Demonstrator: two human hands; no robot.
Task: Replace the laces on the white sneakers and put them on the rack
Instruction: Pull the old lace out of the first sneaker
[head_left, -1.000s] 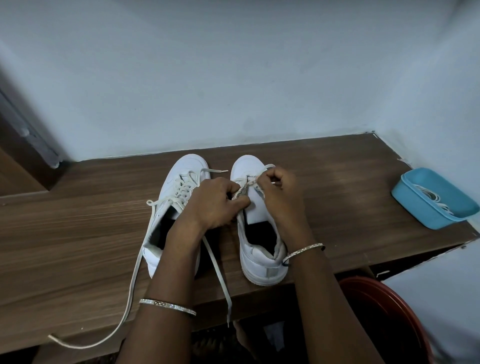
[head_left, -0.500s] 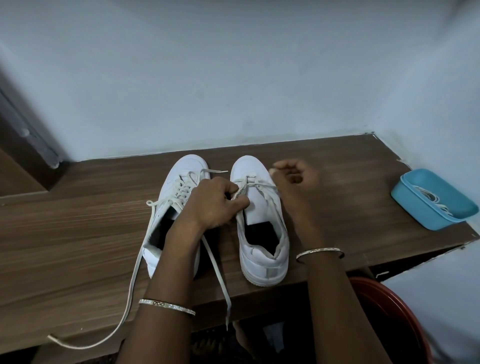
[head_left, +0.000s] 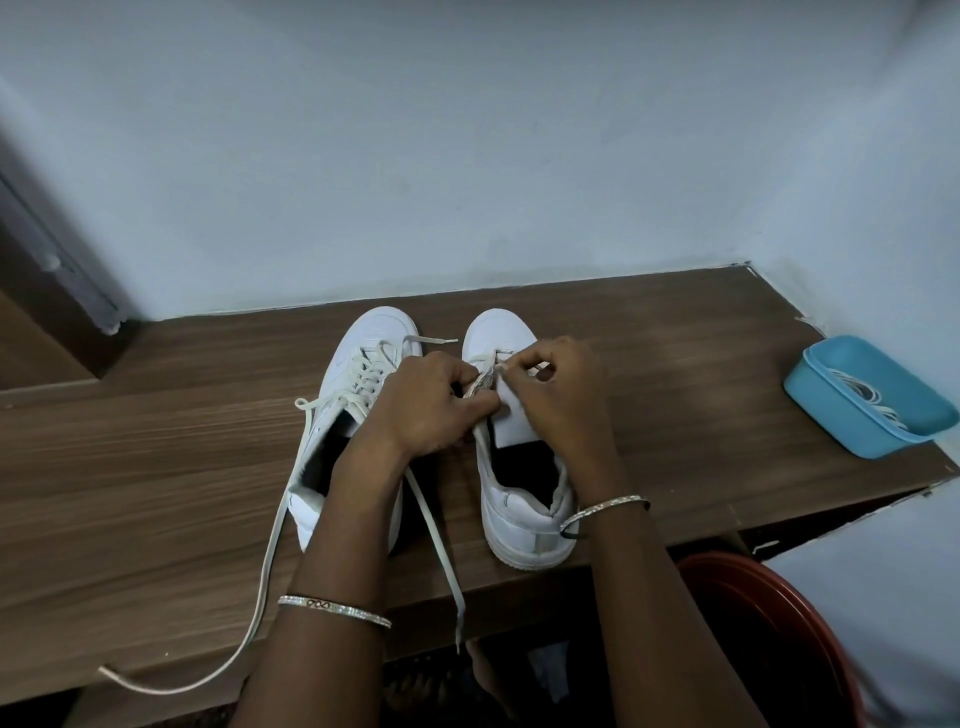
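While the left hand (head_left: 431, 402) pinches the right sneaker (head_left: 519, 514) steady at its eyelets, the right hand (head_left: 563, 397) pinches the lace (head_left: 485, 357) there.

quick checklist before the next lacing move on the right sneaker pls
1. Right sneaker steady on the shelf: ok, sole flat, left hand grips its eyelet flap.
2. Lace held: ok, right hand pinches it near the toe-end eyelets.
3. Next eyelet free: cannot tell, fingers hide it.
4. Left sneaker lace tail kept clear: not ok, it hangs over the shelf's front edge.
5. Spare laces at hand: ok, some lie in the blue tray.
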